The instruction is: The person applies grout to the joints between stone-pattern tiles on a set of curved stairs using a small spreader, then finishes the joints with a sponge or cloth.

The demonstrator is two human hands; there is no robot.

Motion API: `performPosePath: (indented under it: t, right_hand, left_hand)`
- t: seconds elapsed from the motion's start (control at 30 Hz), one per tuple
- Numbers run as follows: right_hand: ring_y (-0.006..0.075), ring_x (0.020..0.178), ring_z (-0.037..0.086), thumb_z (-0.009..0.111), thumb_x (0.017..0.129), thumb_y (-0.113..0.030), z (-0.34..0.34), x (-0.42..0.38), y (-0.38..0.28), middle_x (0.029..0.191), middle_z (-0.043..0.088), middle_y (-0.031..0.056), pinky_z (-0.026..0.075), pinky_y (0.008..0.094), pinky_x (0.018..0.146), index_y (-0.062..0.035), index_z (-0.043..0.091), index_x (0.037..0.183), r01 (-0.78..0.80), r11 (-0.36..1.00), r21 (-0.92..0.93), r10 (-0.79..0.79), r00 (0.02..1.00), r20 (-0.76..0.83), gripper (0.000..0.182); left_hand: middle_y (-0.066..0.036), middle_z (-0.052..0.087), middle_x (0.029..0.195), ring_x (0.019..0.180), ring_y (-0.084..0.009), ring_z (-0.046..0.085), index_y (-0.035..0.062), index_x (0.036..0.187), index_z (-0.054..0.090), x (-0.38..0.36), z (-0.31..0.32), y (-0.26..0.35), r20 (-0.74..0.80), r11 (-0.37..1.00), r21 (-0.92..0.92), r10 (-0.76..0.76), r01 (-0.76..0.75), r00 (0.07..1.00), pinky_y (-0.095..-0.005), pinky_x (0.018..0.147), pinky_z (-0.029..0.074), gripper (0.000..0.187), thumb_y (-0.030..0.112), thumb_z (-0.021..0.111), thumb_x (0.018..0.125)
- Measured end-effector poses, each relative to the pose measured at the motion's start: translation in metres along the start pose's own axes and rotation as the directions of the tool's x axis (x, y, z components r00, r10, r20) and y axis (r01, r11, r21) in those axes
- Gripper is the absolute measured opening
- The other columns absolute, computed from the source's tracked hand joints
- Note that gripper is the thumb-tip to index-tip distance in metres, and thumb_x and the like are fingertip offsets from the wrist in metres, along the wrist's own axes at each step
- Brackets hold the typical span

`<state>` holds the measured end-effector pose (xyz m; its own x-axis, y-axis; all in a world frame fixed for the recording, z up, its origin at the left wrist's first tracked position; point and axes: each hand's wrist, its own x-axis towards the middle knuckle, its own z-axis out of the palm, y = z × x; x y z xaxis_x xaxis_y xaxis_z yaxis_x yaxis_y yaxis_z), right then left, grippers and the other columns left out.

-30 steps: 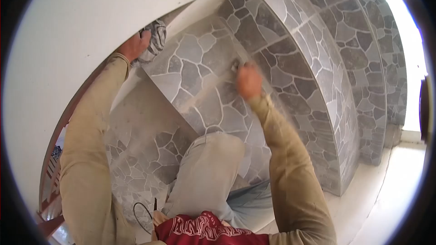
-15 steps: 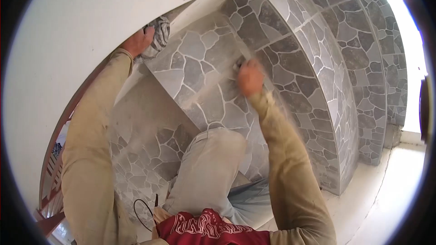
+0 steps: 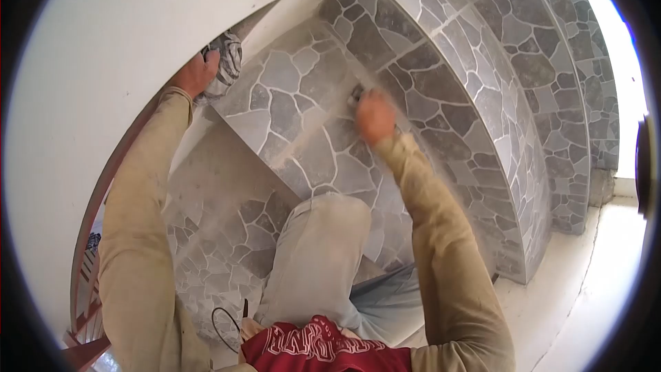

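Rag [image 3: 224,62] in left hand [image 3: 194,74]

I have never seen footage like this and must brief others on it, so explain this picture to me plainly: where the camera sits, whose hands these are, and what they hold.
There is no machine here. The one picture comes from a camera worn on a person's head, looking forward and down, so the round, bent edges are just the wide lens. Both arms in tan sleeves belong to that person, whose bent knee shows at the bottom.

The person is on a curving staircase covered in grey stone-pattern tiles, beside a white wall.

The left hand grips a patterned cloth against the wall end of a step. The right hand is closed on a small tool pressed to the step's tiled surface; it is too blurred and small to identify.
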<state>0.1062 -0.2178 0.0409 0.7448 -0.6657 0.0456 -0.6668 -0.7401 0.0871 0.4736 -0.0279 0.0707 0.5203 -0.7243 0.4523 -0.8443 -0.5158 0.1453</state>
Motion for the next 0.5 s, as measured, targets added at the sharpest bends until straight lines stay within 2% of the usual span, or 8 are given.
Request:
performPosePath:
  t: [0.07,0.17,0.2,0.27,0.33,0.37,0.47,0.5]
  right_hand:
    - [0.0365,0.096,0.067,0.057,0.084,-0.010,0.025,-0.002,0.004,0.103,0.063,0.0194,0.059,0.0498,0.071,-0.0001,0.061,0.097,0.125,0.990,-0.072,-0.139,0.955,-0.263,0.016]
    - [0.0376,0.090,0.069,0.059,0.082,-0.011,-0.004,0.031,0.031,0.102,0.066,0.0189,0.059,0.0502,0.070,0.0000,0.060,0.096,-0.045,0.999,0.000,0.045,0.997,-0.059,0.017]
    - [0.0387,0.088,0.070,0.060,0.081,-0.011,-0.013,0.035,0.037,0.102,0.067,0.0198,0.058,0.0506,0.070,-0.0012,0.060,0.095,-0.079,0.996,0.040,0.079,0.997,0.003,0.018]
    - [0.0388,0.085,0.070,0.060,0.081,-0.011,-0.036,0.022,0.055,0.097,0.068,0.0197,0.058,0.0497,0.070,-0.0036,0.064,0.099,0.029,0.999,0.044,-0.023,0.992,-0.126,0.020]
    - [0.0388,0.085,0.069,0.060,0.082,-0.010,-0.079,0.009,0.062,0.093,0.069,0.0188,0.057,0.0486,0.070,-0.0069,0.067,0.105,0.075,0.994,0.085,-0.048,0.955,-0.291,0.023]
    - [0.0388,0.085,0.069,0.060,0.082,-0.010,-0.082,0.006,0.064,0.093,0.069,0.0188,0.057,0.0486,0.070,-0.0069,0.067,0.105,0.086,0.993,0.086,-0.060,0.962,-0.267,0.023]
    - [0.0383,0.083,0.068,0.058,0.085,-0.009,-0.054,0.003,0.083,0.090,0.070,0.0169,0.055,0.0491,0.068,-0.0065,0.067,0.104,0.124,0.992,0.025,-0.105,0.921,-0.375,0.021]
    - [0.0383,0.083,0.068,0.058,0.085,-0.009,-0.035,0.006,0.084,0.090,0.070,0.0169,0.055,0.0491,0.068,-0.0065,0.067,0.104,0.120,0.993,0.020,-0.105,0.925,-0.364,0.021]
  left_hand:
    - [-0.031,0.060,0.126,0.118,-0.0458,0.056,-0.0057,0.127,0.058,-0.001,0.001,-0.003,-0.146,0.995,-0.023,0.090,-0.095,0.985,-0.0478,0.105,0.042,0.059,0.034,0.065,0.084]
    - [-0.030,0.059,0.127,0.119,-0.0456,0.056,-0.0046,0.128,0.058,-0.002,0.009,-0.008,0.017,1.000,-0.025,-0.004,0.004,1.000,-0.0480,0.106,0.041,0.059,0.034,0.064,0.084]
    - [-0.031,0.059,0.127,0.119,-0.0455,0.056,-0.0043,0.127,0.059,-0.002,0.005,-0.005,-0.042,1.000,-0.018,0.025,-0.026,0.999,-0.0478,0.106,0.041,0.058,0.035,0.064,0.085]
    - [-0.031,0.060,0.126,0.119,-0.0456,0.056,-0.0044,0.126,0.060,-0.004,0.008,-0.004,0.001,0.982,0.165,0.089,-0.088,0.996,-0.0479,0.106,0.042,0.057,0.036,0.064,0.085]
    - [-0.030,0.061,0.124,0.116,-0.0460,0.058,-0.0043,0.123,0.062,-0.005,0.009,-0.005,0.011,0.988,0.147,0.052,-0.054,0.999,-0.0482,0.104,0.043,0.057,0.038,0.064,0.085]
    - [-0.025,0.069,0.099,0.093,-0.0430,0.065,-0.0005,0.101,0.069,-0.004,0.016,-0.011,-0.194,0.992,0.077,0.112,-0.099,0.975,-0.0502,0.087,0.051,0.044,0.039,0.062,0.084]
    - [-0.025,0.069,0.100,0.091,-0.0417,0.066,-0.0006,0.101,0.069,-0.002,0.014,-0.010,-0.220,0.987,0.121,0.129,-0.104,0.967,-0.0499,0.086,0.052,0.045,0.041,0.062,0.084]
    - [-0.027,0.066,0.110,0.101,-0.0421,0.064,-0.0019,0.111,0.066,-0.001,0.011,-0.009,-0.131,0.997,0.047,0.064,-0.058,0.989,-0.0484,0.093,0.050,0.050,0.040,0.062,0.084]
